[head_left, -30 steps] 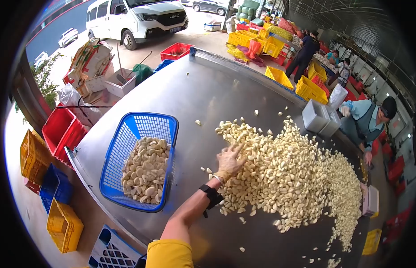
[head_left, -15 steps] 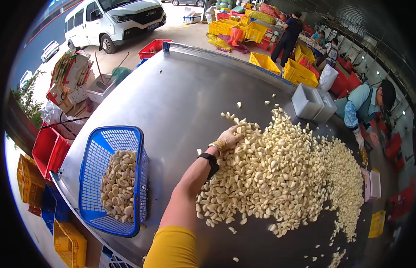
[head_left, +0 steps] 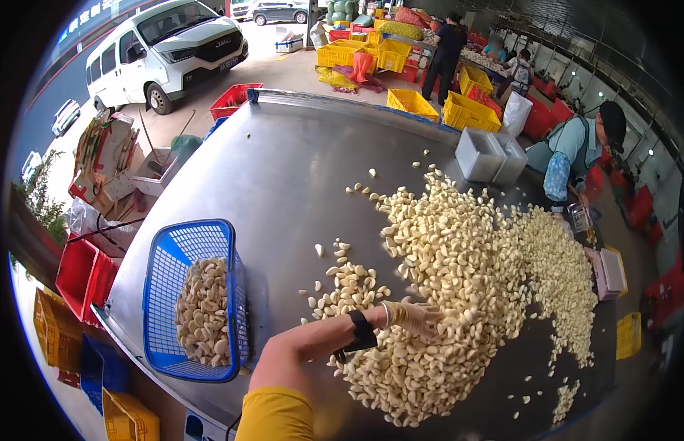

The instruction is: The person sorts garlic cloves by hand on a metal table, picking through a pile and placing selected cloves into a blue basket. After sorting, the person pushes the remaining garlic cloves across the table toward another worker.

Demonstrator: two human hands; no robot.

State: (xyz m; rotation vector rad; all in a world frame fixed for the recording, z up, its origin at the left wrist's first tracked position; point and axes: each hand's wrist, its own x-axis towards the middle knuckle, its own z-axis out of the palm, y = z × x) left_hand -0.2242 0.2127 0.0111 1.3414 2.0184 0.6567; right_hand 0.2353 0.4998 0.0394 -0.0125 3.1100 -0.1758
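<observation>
My left hand (head_left: 415,317), in a thin pale glove with a black watch on the wrist, lies on a large heap of peeled garlic cloves (head_left: 459,257). Its fingers stretch to the right over the cloves, spread and not wrapped around any. Left of the heap, a smaller cluster of cloves (head_left: 351,285) lies partly apart on the metal table (head_left: 298,162). A blue plastic basket (head_left: 156,294) stands at the table's left side, holding darker-looking garlic cloves (head_left: 202,312). My right hand is out of view.
Across the table at right, a person (head_left: 570,151) bends near a small clear container (head_left: 579,217). Stacked translucent bins (head_left: 489,156) stand at the far edge. A pink-and-white box (head_left: 606,272) sits right. Red crates (head_left: 84,279) and yellow crates (head_left: 129,415) line the left side.
My left hand has swept from the heap's upper left edge toward its lower middle. A gap now parts the small cluster from the heap. The view has shifted slightly.
</observation>
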